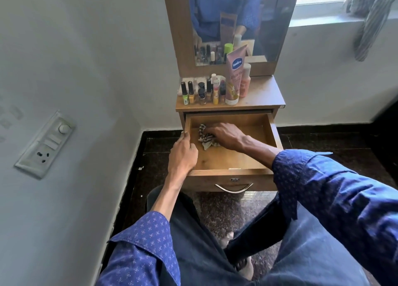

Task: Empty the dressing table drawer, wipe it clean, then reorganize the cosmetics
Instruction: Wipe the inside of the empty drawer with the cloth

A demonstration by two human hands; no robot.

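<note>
Wooden dressing table sits against the pale wall, mirror on top, and its drawer is pulled all the way out over the dark floor. On the tabletop, everything is crowded toward the left edge: a tall pink Vaseline tube leaning back against the mirror frame, a smaller pink bottle just to its right, then a bunch of nail polish bottles standing upright in rows at the front left corner. The right half of the top is bare wood. A switch panel is on the wall to the left, and a striped garment hangs by the window ledge.

Inside the drawer there's only a striped cloth, bunched up near the back left corner. Right hand reaches in from the right side, fingers curled down onto the cloth, gripping it against the drawer floor. Left hand grips the drawer's left wall, thumb inside, fingers wrapped over the outside, forearm coming straight up from below.
</note>
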